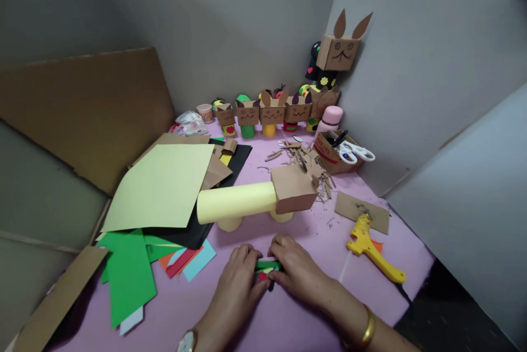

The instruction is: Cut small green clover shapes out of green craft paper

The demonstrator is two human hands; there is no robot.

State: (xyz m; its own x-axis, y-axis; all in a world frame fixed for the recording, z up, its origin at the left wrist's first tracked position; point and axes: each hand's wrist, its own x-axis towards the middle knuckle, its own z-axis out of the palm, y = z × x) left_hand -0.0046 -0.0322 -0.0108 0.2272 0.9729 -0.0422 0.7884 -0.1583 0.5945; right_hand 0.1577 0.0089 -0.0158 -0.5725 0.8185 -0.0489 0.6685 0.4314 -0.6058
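Close to the front of the table, my left hand (235,280) and my right hand (300,271) are closed on opposite ends of a small strip of green paper (267,264). Red, yellow and dark bits show just below the strip, between my thumbs; their exact shape is partly hidden by the fingers. Just beyond my hands stands a paper animal, with a pale yellow tube body (234,202) on short yellow legs. Its head, a brown cardboard box (293,190), faces away to the right.
A yellow glue gun (373,253) lies at right, its tip on a cardboard piece (381,219). Coloured paper (129,280) and a pale yellow sheet (164,187) lie left. Behind are cardboard scraps (325,176), a box with scissors (329,157), and several box-headed figures (247,116).
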